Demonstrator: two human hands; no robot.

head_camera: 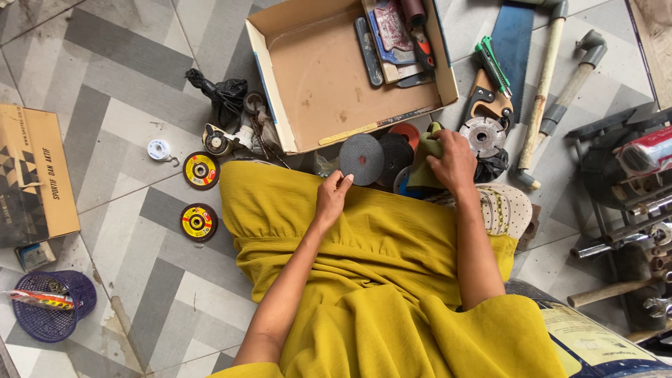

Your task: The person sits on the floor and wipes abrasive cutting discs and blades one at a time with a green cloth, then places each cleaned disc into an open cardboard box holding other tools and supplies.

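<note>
Now, line by line, what we see from above:

Left hand: our left hand (331, 197) rests on the mustard-yellow cloth of our lap (364, 280), fingers loosely curled and holding nothing; its fingertips (345, 180) lie just beside the edge of the dark grey round cutting disc (361, 159).

Right hand: our right hand (453, 162) is closed on a folded olive-green piece of cloth or abrasive sheet (425, 157), thumb and fingers pinching its upper end; we cannot tell which material it is.

Green piece: it stands upright between the two hands, at the front edge of our lap, overlapping a black round disc (396, 155) and just below a reddish disc (406, 131).

Disc pile: the grey, black and reddish discs overlap one another on the floor, just beneath the open brown cardboard box (329, 77).

Box: its floor is mostly bare; a few flat packets and tools (395, 35) lie along its right-hand side.

Right of the hand: a silvery segmented grinding wheel (482, 134) lies near our right hand, with a blue-bladed handsaw (505, 56) and two wooden-handled hammers (553, 77) beyond it.

Left side: two yellow-labelled flap discs (199, 196) lie on the grey-and-white tiled floor (119, 84), near a black plastic bag (222, 94) and a small white tape roll (159, 150).

Far left: a purple plastic basket (52, 308) sits below a flat brown carton (31, 175).
</note>
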